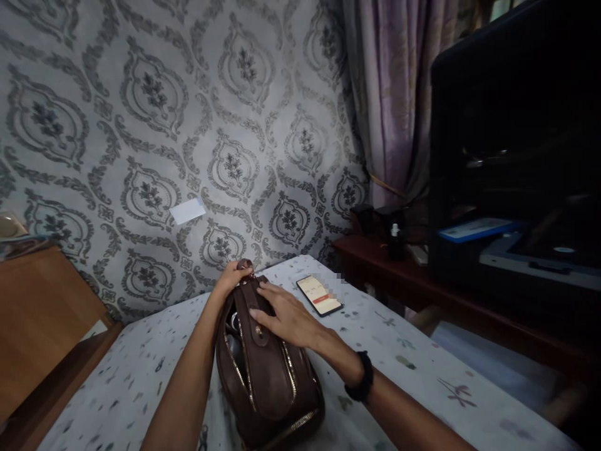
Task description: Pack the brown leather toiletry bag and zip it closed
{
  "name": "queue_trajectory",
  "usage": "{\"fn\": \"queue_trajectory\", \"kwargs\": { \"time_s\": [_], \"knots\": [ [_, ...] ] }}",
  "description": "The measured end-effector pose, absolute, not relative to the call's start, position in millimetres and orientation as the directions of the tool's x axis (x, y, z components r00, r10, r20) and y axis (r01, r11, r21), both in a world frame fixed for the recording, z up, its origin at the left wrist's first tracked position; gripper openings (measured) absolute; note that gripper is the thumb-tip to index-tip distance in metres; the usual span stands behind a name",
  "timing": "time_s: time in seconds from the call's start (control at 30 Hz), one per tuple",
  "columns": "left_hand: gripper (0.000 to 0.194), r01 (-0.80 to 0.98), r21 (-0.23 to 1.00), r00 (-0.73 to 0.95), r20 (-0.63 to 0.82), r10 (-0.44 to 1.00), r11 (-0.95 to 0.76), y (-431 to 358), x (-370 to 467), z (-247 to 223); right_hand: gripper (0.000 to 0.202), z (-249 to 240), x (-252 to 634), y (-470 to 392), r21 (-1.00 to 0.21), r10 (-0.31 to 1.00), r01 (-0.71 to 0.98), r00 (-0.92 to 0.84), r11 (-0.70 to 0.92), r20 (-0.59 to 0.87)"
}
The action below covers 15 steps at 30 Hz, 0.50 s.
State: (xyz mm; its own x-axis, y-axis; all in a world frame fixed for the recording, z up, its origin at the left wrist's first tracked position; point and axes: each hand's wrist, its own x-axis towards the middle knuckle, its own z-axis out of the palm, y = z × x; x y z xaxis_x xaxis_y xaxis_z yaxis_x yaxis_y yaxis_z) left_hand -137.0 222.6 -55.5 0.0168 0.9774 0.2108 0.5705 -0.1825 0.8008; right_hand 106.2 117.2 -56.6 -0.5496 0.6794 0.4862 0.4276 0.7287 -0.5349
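patterned bedsheet [413, 351], brown bag [267, 376], left hand [232, 275] fingers pinching its far end, right hand [286, 319] fingers flat on top

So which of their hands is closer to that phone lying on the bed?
Right. The right hand rests flat on the brown bag, just short of the phone; the left hand grips the bag's far end, farther away.

Both forearms bare, no sleeves; black band [360, 378] on right wrist, at 5 o'clock in frame.
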Motion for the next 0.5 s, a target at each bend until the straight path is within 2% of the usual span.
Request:
{"fn": "queue_trajectory", "kwargs": {
  "time_s": [0.2,0.5],
  "knots": [
    [0.025,0.589,0.782,0.012,0.245,0.970,-0.205,222,-137,-56,0.041,-53,100,114,-0.457,0.659,0.477,-0.578,0.751,0.480],
    [0.026,0.558,0.785,-0.002,0.325,0.946,-0.268,206,-125,-47,0.036,-58,98,113,-0.456,0.648,0.460,-0.542,0.762,0.535]
  ]
}}
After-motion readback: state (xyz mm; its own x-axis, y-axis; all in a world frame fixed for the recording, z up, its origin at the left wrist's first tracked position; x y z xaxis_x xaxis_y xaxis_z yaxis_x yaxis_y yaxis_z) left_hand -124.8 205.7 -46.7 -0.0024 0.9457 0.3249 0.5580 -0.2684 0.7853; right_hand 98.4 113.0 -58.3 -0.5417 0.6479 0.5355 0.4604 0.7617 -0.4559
